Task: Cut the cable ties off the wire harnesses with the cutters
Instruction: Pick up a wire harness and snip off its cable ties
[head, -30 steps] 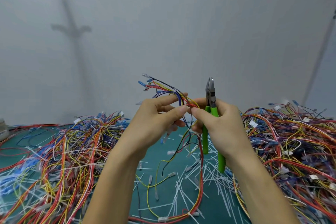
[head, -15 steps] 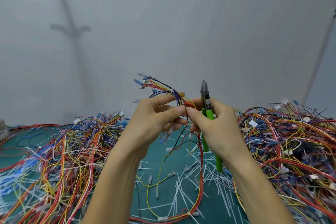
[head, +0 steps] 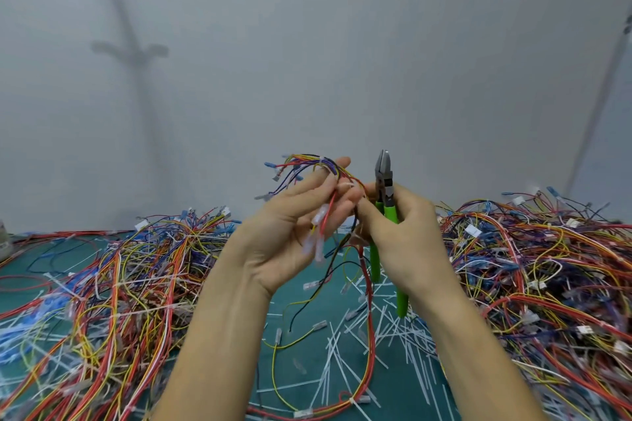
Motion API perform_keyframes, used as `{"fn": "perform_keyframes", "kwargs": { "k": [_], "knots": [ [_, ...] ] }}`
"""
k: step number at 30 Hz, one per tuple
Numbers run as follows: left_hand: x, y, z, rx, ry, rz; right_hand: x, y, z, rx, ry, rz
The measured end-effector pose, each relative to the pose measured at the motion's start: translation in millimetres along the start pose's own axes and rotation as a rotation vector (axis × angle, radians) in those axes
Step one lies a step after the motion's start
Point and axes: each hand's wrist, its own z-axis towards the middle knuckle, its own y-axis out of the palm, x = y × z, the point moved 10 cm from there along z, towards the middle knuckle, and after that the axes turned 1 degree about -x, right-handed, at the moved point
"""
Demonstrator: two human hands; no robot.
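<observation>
Harness wires held up between both hands above a green worktop [head: 301, 383]. The wire harness [head: 309, 164] arches from left to right over my left hand [head: 287, 243], whose fingers [head: 318, 191] are lightly bent and pinch the wires. My right hand [head: 410, 236] sits just to the right. Its thumb and forefinger touch the same bundle, while its other fingers wrap the green handles of the cutters [head: 384, 181]. The cutter jaws point straight up, look closed, and stand just beside the bundle, not on it. I judge they must tip left to reach a tie.
</observation>
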Motion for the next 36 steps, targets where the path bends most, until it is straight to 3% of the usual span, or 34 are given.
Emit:
{"fn": "perform_keyframes", "kwargs": {
  "k": [3, 8, 13, 19, 26, 31, 36],
  "knots": [
    [-6, 2, 2, 0.010, -0.026, -0.213, 4, 1, -1, 0.034, 0.017, -0.001],
    [-9, 1, 5, 0.017, -0.024, -0.283, 10, 0, -4, 0.072, 0.074, -0.106],
    [13, -17, 8, 0.174, 0.259, 0.163, -2, -12, -3, 0.164, -0.022, -0.408],
    [23, -26, 3, 0.243, 0.374, 0.241, -32, -30, -11, 0.307, -0.179, -0.558],
    [26, -32, 3, 0.283, 0.395, 0.218, -36, -19, -10, 0.206, -0.192, -0.681],
    [30, -39, 2, 0.317, 0.431, 0.234, -35, -6, -13, 0.169, -0.218, -0.953],
    [31, -33, 2, 0.278, 0.447, 0.291, -5, 15, -8, -0.081, -0.045, -0.763]
  ]
}}
